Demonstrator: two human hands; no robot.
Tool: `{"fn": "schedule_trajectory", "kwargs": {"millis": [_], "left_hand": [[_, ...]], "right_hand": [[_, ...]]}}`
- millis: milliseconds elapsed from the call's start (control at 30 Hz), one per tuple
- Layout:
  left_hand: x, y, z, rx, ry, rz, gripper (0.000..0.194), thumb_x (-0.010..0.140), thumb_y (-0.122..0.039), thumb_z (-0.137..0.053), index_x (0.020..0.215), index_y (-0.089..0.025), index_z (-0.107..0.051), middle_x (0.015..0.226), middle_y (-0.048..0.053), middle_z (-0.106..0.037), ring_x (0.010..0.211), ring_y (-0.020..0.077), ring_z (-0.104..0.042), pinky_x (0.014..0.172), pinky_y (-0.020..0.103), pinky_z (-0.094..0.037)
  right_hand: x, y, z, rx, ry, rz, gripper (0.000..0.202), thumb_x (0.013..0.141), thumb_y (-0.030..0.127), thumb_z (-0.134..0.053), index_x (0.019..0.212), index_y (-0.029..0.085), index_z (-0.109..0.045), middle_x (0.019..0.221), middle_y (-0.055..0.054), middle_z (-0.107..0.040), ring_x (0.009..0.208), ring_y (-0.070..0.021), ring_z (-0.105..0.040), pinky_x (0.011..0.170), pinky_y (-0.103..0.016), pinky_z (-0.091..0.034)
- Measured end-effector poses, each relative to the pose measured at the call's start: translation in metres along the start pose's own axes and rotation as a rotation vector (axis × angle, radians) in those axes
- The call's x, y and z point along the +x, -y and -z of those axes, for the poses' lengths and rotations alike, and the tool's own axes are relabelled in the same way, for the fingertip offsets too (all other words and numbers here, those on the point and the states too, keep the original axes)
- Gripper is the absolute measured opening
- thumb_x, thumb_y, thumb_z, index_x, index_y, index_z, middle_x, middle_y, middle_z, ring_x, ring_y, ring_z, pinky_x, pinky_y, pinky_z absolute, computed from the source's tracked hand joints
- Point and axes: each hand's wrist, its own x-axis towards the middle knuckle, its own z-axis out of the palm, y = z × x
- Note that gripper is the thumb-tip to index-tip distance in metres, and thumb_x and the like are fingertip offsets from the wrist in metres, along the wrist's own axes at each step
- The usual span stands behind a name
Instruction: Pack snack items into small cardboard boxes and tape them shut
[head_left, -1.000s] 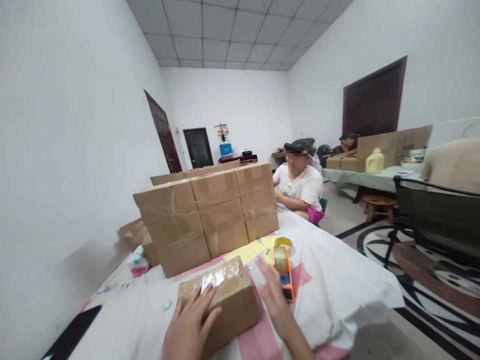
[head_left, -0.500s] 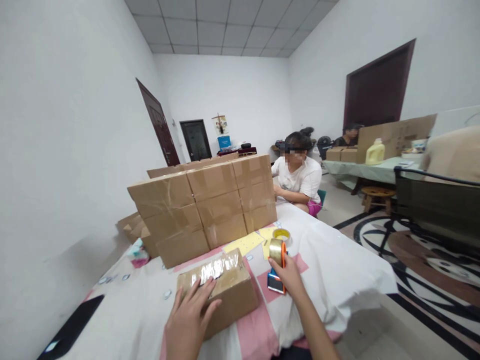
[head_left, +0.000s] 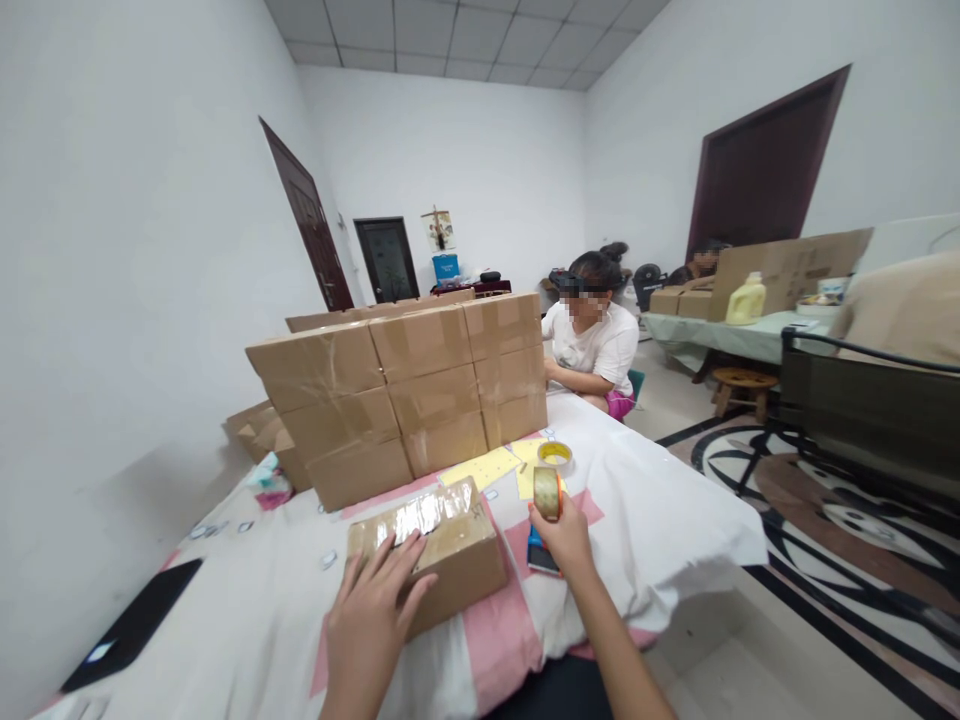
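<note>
A cardboard box [head_left: 465,560] with shiny clear tape along its top lies on the cloth-covered table [head_left: 637,500]. My left hand [head_left: 379,600] rests on the box's top and near side, fingers spread. To the right of the box, my right hand [head_left: 566,535] is wrapped round a tape dispenser [head_left: 544,555] with a blue and orange frame and a roll of tape [head_left: 547,492]. The dispenser is at the table surface; whether it touches the cloth is unclear. Just beyond it lies a loose tape roll [head_left: 555,455] with a yellow core.
Stacked taped boxes [head_left: 439,385] stand behind my box. A tissue pack [head_left: 268,482] lies left of them, a black flat object [head_left: 135,625] at the left edge. A person [head_left: 592,335] in white sits beyond the stack; another person [head_left: 701,262] is at a farther table.
The view has shifted slightly. My right hand has turned the dispenser a little, so the roll faces me more. My left hand stays on the box.
</note>
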Motion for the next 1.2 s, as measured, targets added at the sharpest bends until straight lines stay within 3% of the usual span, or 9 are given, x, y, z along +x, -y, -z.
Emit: {"fn": "schedule_trajectory", "kwargs": {"millis": [200,367,500,600,767,967,1067,1200], "left_hand": [[0.000,-0.003,0.005,-0.009,0.001,-0.006,0.039,0.089,-0.047,-0.065,0.127,-0.039,-0.070,0.134,-0.001,-0.068,0.132,0.0360,-0.058,0.119,0.054,-0.029],[0.000,0.000,0.003,0.026,-0.040,-0.066,0.039,0.091,-0.047,-0.065,0.128,-0.038,-0.070,0.133,-0.001,-0.069,0.130,0.0349,-0.059,0.116,0.050,-0.032],[-0.001,-0.002,0.002,0.180,-0.111,-0.178,0.037,0.095,-0.046,-0.061,0.129,-0.034,-0.069,0.131,-0.001,-0.071,0.123,0.0306,-0.063,0.109,0.044,-0.035],[-0.004,-0.009,0.000,0.290,-0.186,-0.229,0.037,0.097,-0.044,-0.057,0.130,-0.029,-0.067,0.129,0.001,-0.073,0.115,0.0281,-0.065,0.103,0.042,-0.036],[-0.009,-0.017,-0.004,0.338,-0.262,-0.219,0.037,0.098,-0.042,-0.054,0.129,-0.025,-0.066,0.125,0.005,-0.073,0.111,0.0281,-0.064,0.098,0.042,-0.036],[-0.006,-0.019,-0.003,0.326,-0.272,-0.225,0.038,0.095,-0.040,-0.057,0.129,-0.024,-0.065,0.126,0.006,-0.073,0.112,0.0282,-0.064,0.101,0.043,-0.035],[-0.006,-0.023,-0.004,0.329,-0.282,-0.210,0.039,0.094,-0.040,-0.057,0.129,-0.024,-0.064,0.128,0.007,-0.072,0.114,0.0289,-0.064,0.105,0.046,-0.032],[-0.008,-0.029,-0.005,0.331,-0.310,-0.157,0.036,0.094,-0.039,-0.057,0.127,-0.025,-0.065,0.127,0.007,-0.072,0.114,0.0293,-0.065,0.111,0.052,-0.024]], "right_hand": [[-0.002,0.003,0.005,0.075,-0.142,-0.067,0.036,0.072,0.051,-0.067,0.085,0.018,-0.062,0.077,-0.010,-0.071,0.071,-0.0275,-0.068,0.063,-0.035,-0.052],[-0.001,0.002,0.004,0.110,-0.116,-0.074,0.037,0.071,0.049,-0.070,0.088,0.017,-0.064,0.079,-0.011,-0.073,0.072,-0.0287,-0.069,0.064,-0.036,-0.053],[-0.001,0.001,0.000,0.192,-0.063,-0.067,0.040,0.070,0.047,-0.071,0.093,0.014,-0.067,0.080,-0.010,-0.074,0.074,-0.0277,-0.070,0.069,-0.036,-0.055],[-0.002,0.001,-0.002,0.276,-0.046,-0.106,0.044,0.070,0.046,-0.072,0.098,0.014,-0.067,0.081,-0.009,-0.074,0.073,-0.0263,-0.069,0.062,-0.034,-0.055],[-0.003,0.003,-0.001,0.391,-0.013,-0.198,0.048,0.069,0.048,-0.075,0.103,0.015,-0.066,0.086,-0.010,-0.073,0.074,-0.0263,-0.069,0.050,-0.030,-0.053],[-0.002,0.002,0.001,0.489,-0.043,-0.125,0.049,0.073,0.053,-0.076,0.102,0.014,-0.067,0.094,-0.012,-0.075,0.087,-0.0274,-0.071,0.074,-0.036,-0.057],[-0.002,-0.005,0.002,0.541,-0.020,-0.111,0.051,0.080,0.060,-0.069,0.104,0.015,-0.067,0.095,-0.011,-0.074,0.088,-0.0269,-0.070,0.077,-0.036,-0.055],[-0.001,-0.014,0.001,0.477,-0.030,-0.096,0.054,0.084,0.070,-0.057,0.083,0.017,-0.066,0.077,-0.006,-0.068,0.073,-0.0220,-0.062,0.066,-0.032,-0.049]]}}
